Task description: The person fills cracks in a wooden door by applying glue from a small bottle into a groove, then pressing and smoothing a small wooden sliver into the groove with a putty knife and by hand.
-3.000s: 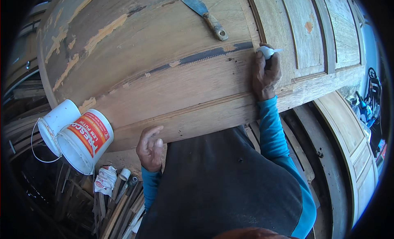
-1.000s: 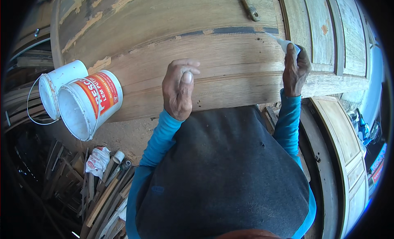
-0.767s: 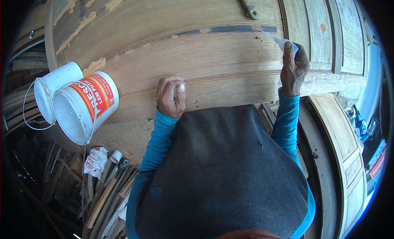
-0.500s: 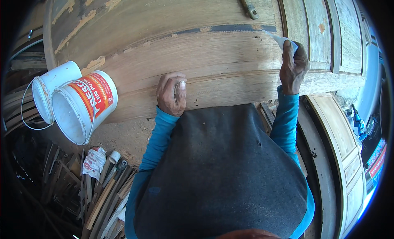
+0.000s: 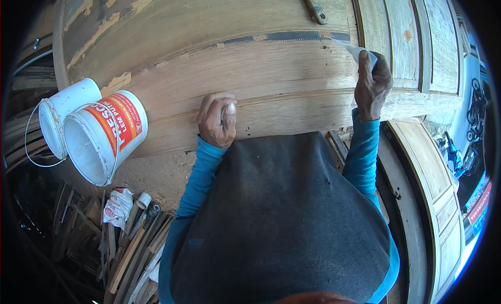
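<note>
In my right hand (image 5: 371,84) is a small white squeeze bottle (image 5: 369,58) with a long, clear pointed nozzle. Its tip reaches an orange-brown filler patch at the right end of a dark strip (image 5: 292,36) along the wooden door (image 5: 250,69). Thumb and fingers wrap the bottle's body. My left hand (image 5: 218,118) is closed in a fist, resting on the near part of the door; I see nothing in it. Beyond the strip lies a scraper-like tool (image 5: 314,9), its handle toward me and its far end cut off by the frame.
Two white buckets (image 5: 133,126) lean together at the left, one with a red-orange label. Below them, a white packet (image 5: 118,206) rests on scrap wood strips (image 5: 128,259). At right, another panelled door (image 5: 425,163) stands beside dark boards. A motorbike (image 5: 476,110) is farther off.
Both hands stay nearly in place, the bottle's tip still at the filler patch. The view has shifted very slightly; a motorbike now shows at the far right.
</note>
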A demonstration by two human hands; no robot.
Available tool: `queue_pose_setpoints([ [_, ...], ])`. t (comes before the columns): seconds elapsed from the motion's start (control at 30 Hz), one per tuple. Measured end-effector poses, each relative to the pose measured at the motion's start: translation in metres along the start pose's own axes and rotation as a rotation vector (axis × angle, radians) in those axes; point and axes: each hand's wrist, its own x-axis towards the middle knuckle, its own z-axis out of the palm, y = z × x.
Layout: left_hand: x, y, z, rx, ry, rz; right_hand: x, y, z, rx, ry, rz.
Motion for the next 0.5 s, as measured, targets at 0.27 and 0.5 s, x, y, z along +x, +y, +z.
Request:
queue_pose_setpoints([
  [0.27, 0.0, 0.0, 0.0, -0.006, -0.01, -0.022, 0.003, 0.002, 0.005, 0.037, 0.001, -0.015],
  [0.5, 0.0, 0.0, 0.001, -0.002, -0.006, -0.022, 0.006, -0.01, 0.008, 0.021, 0.0, -0.029],
])
